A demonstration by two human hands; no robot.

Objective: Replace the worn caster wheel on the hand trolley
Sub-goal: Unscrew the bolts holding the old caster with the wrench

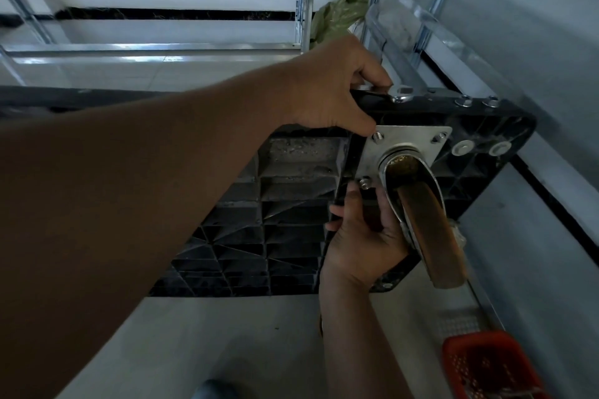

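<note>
1. We see the trolley deck [291, 204] tipped on edge, black ribbed underside toward us.
2. Caster wheel [431, 236]: brown, worn tread in a metal fork, on a square steel mounting plate [405, 139] at the deck's right end; threaded bolt ends [377, 136] show at its corners.
3. Left hand [330, 91] curls over the deck's top edge, gripping it.
4. Right hand [363, 233], below the plate, fingers curled round the fork beside the wheel.
5. Red basket [486, 363] below the deck, on the floor.

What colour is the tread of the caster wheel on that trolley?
Brown, rust-like, on the caster wheel; the head view, the only one, shows it.
</note>
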